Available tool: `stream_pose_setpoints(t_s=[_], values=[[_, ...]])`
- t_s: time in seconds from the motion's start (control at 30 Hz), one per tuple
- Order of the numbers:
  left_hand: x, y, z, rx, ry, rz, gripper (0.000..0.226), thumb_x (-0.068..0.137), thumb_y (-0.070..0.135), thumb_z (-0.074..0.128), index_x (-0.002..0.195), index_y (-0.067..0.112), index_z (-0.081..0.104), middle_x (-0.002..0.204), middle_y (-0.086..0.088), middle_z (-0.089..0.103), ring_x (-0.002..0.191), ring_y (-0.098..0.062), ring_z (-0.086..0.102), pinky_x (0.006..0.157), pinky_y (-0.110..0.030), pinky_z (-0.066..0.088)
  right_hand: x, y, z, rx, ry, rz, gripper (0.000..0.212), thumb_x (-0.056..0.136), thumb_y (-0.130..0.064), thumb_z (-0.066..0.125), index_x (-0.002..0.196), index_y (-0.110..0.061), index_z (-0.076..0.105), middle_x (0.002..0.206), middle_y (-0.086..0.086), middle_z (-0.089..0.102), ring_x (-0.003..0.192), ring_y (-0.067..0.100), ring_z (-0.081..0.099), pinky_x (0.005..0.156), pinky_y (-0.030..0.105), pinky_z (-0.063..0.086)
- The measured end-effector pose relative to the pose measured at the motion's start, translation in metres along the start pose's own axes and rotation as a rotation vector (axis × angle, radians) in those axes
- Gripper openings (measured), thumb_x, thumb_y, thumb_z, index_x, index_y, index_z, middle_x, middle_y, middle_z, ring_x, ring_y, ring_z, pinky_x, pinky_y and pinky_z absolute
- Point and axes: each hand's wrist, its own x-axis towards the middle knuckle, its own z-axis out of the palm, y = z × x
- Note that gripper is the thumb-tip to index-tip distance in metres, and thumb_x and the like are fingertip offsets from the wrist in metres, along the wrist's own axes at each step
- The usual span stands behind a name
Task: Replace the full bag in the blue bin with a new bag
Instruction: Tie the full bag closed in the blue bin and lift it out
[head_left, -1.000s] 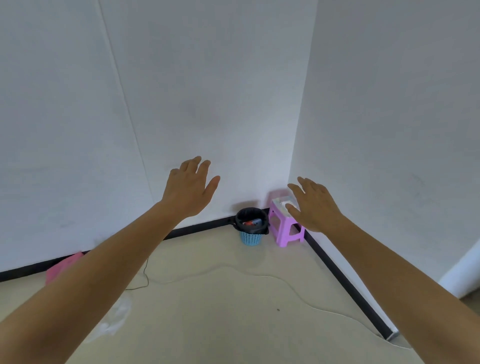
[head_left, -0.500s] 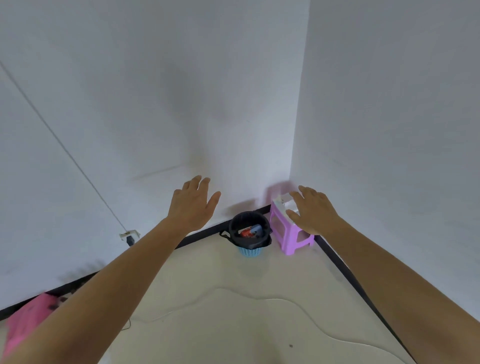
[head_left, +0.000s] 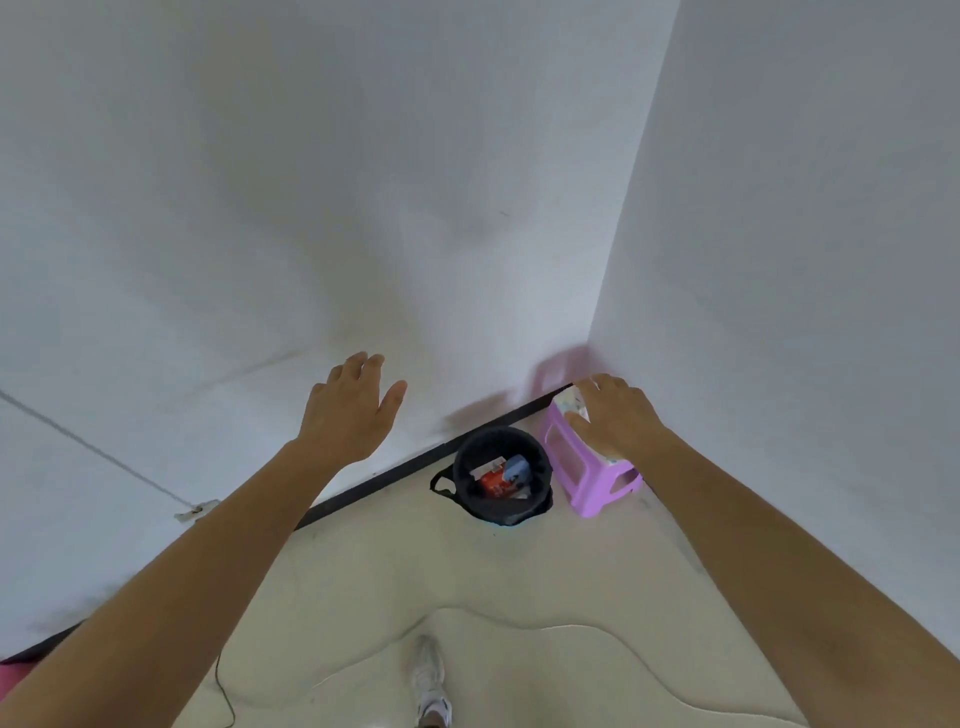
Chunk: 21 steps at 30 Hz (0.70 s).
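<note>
The blue bin (head_left: 506, 521) stands on the floor in the room's corner, almost wholly covered by its black bag (head_left: 470, 480). Red, blue and white rubbish (head_left: 501, 475) fills the bag. Both my arms are stretched out in front of me. My left hand (head_left: 350, 410) hovers open, fingers spread, up and to the left of the bin. My right hand (head_left: 615, 415) hangs open over the purple stool, to the right of the bin. Neither hand touches the bin or the bag.
A purple plastic stool (head_left: 589, 475) stands right of the bin in the corner, with a white patterned pack (head_left: 569, 402) on top. White walls meet behind it. A thin cable (head_left: 597, 631) snakes across the floor. My shoe (head_left: 431, 680) shows at the bottom, something pink (head_left: 10, 678) at far left.
The bin and stool have come closer and lower in view as I walk towards them. Both hands stay open and outstretched; the right one now overlaps the stool.
</note>
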Motion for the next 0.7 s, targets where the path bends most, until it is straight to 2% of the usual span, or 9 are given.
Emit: stream_pose_setpoints(t_s=[0.17,0.37,0.47,0.6,0.63,0.7], values=[[0.097,-0.019,0.036,-0.021,-0.113,0.095,0.06,0.101,0.047,0.029,0.146,0.008,0.032,0.154,-0.013,0.034,0.138,-0.033,0.038,0.107,-0.051,0.036,0.064,-0.014,0.027,0.061,-0.073,0.102,0.053,0.1,-0.044,0.037,0.147,-0.018,0.035,0.147,0.012,0.044,0.13,0.03,0.045,0.106,0.044,0.039],[0.161,-0.01,0.116,-0.191,-0.219,0.05,0.059,0.101,0.047,0.029,0.148,0.011,0.032,0.154,-0.01,0.035,0.138,-0.03,0.037,0.109,-0.049,0.035,0.126,-0.006,0.077,0.101,-0.141,0.124,0.053,0.101,-0.044,0.039,0.145,-0.016,0.037,0.146,0.011,0.046,0.131,0.03,0.046,0.105,0.044,0.04],[0.18,-0.007,0.195,-0.283,-0.228,-0.015,0.056,0.101,0.046,0.031,0.146,0.013,0.035,0.152,-0.009,0.038,0.134,-0.029,0.041,0.108,-0.048,0.037,0.169,0.01,0.135,0.159,-0.145,0.133,0.051,0.102,-0.044,0.039,0.143,-0.014,0.038,0.144,0.011,0.047,0.13,0.029,0.046,0.103,0.043,0.041],[0.192,-0.008,0.334,-0.431,-0.222,-0.149,0.051,0.1,0.045,0.034,0.141,0.015,0.041,0.143,-0.007,0.047,0.126,-0.025,0.049,0.103,-0.043,0.038,0.217,0.029,0.254,0.301,-0.135,0.219,0.05,0.102,-0.042,0.04,0.142,-0.013,0.039,0.14,0.014,0.047,0.126,0.033,0.048,0.1,0.046,0.042],[0.192,-0.01,0.37,-0.472,-0.233,-0.187,0.049,0.1,0.045,0.034,0.136,0.014,0.045,0.135,-0.006,0.053,0.12,-0.024,0.052,0.099,-0.041,0.04,0.225,0.032,0.289,0.353,-0.127,0.255,0.049,0.102,-0.041,0.04,0.142,-0.013,0.04,0.14,0.015,0.047,0.125,0.034,0.048,0.1,0.047,0.041],[0.189,-0.016,0.448,-0.533,-0.232,-0.238,0.039,0.099,0.043,0.034,0.115,0.013,0.054,0.106,0.004,0.056,0.098,-0.021,0.054,0.082,-0.036,0.043,0.236,0.037,0.36,0.464,-0.117,0.335,0.05,0.102,-0.043,0.039,0.142,-0.013,0.04,0.141,0.015,0.047,0.127,0.034,0.047,0.101,0.048,0.04]])
